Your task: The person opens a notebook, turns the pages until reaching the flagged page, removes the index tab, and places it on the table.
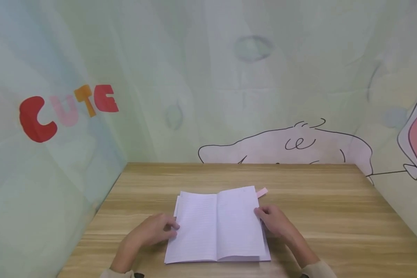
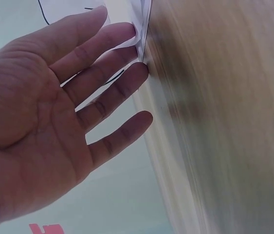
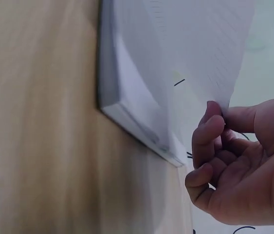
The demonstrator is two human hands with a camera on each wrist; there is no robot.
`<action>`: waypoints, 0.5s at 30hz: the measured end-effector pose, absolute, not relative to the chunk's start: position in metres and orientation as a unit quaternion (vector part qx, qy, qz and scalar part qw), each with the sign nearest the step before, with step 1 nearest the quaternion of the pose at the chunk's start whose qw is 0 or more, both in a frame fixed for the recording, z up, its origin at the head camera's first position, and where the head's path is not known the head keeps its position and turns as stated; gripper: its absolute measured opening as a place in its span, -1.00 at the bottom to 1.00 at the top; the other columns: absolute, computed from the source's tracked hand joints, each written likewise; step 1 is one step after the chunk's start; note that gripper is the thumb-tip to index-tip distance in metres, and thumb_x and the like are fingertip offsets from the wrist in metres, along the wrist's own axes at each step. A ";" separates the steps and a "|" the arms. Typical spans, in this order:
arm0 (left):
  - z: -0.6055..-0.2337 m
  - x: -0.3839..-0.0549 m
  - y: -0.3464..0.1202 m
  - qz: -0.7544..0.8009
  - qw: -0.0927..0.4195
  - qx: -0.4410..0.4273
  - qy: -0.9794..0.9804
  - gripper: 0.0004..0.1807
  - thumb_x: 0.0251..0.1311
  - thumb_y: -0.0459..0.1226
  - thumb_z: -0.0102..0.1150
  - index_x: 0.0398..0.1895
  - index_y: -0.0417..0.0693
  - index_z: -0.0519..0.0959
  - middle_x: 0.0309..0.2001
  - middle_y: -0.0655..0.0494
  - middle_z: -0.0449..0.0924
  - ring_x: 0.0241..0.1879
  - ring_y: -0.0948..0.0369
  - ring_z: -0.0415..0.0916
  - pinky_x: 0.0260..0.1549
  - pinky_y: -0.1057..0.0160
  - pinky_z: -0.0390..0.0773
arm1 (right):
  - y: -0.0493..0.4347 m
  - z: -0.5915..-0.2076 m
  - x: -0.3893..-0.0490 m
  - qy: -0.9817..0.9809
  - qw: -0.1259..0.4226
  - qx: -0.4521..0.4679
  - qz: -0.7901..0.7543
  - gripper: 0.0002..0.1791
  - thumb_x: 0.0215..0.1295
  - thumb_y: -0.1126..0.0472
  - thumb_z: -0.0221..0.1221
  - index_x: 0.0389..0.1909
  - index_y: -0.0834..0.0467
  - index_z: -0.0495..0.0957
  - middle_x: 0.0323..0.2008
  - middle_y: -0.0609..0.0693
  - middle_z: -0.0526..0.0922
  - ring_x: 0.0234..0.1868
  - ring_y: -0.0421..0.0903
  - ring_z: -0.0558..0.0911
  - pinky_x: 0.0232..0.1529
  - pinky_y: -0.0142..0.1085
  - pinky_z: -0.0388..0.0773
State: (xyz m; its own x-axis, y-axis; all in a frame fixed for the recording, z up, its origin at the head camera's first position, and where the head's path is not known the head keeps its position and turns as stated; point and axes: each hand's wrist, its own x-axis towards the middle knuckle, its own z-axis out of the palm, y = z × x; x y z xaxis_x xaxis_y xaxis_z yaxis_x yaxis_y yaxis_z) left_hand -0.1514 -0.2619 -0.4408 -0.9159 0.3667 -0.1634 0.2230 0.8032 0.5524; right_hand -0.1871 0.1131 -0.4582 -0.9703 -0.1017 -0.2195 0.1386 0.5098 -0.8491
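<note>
Pale sleeves (image 1: 317,270) lie closest, and beyond them an open notebook (image 1: 198,231) rests on the wooden surface (image 1: 333,216). The right hand (image 1: 276,222) pinches the outer edge of a raised page (image 1: 239,227) between its fingers. The left hand (image 1: 155,230) has its fingers spread and nearly straight, some tips touching the notebook's left edge. The page looks thin, light and floppy, likely to crease or tear under a hard tug; the notebook as a whole should be firmer but still light. A gentle pinch at the page's outer edge seems the best hold, with relaxed fingers steadying the opposite side.
</note>
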 end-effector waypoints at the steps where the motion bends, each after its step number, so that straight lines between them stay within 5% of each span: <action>1: -0.440 -0.151 -0.262 0.272 0.132 0.156 0.940 -0.82 0.16 -0.33 0.36 -0.17 -0.17 0.73 0.01 -0.16 0.67 0.06 -0.14 0.56 0.04 -0.19 0.50 | 0.113 -0.457 -0.187 0.858 0.123 0.011 -0.499 -0.73 0.49 0.18 0.09 -0.15 0.30 0.65 -0.46 0.03 0.55 -0.41 -0.05 0.51 -0.39 -0.24 0.44; 8: -0.443 -0.151 -0.263 0.274 0.124 0.164 0.940 -0.82 0.16 -0.33 0.36 -0.17 -0.18 0.73 0.02 -0.18 0.66 0.07 -0.15 0.56 0.05 -0.20 0.49 | 0.113 -0.450 -0.191 0.834 0.142 -0.011 -0.533 -0.69 0.52 0.13 0.05 -0.20 0.31 0.61 -0.39 0.03 0.58 -0.33 -0.06 0.54 -0.28 -0.20 0.52; 15: -0.445 -0.152 -0.264 0.274 0.122 0.170 0.939 -0.82 0.18 -0.32 0.35 -0.16 -0.17 0.73 0.02 -0.17 0.66 0.07 -0.14 0.56 0.05 -0.21 0.48 | 0.117 -0.445 -0.192 0.770 0.193 -0.097 -0.600 -0.58 0.47 0.15 0.12 0.05 0.48 0.49 -0.36 0.01 0.64 -0.35 -0.11 0.57 -0.22 -0.24 0.52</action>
State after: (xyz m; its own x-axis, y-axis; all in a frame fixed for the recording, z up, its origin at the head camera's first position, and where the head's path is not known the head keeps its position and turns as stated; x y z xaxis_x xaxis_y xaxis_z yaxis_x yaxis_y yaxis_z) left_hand -0.1515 -0.2644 -0.4447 -0.9122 0.3867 -0.1354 0.2533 0.7920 0.5556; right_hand -0.1924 0.1165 -0.4448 -0.9070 -0.3804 -0.1806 0.0820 0.2610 -0.9618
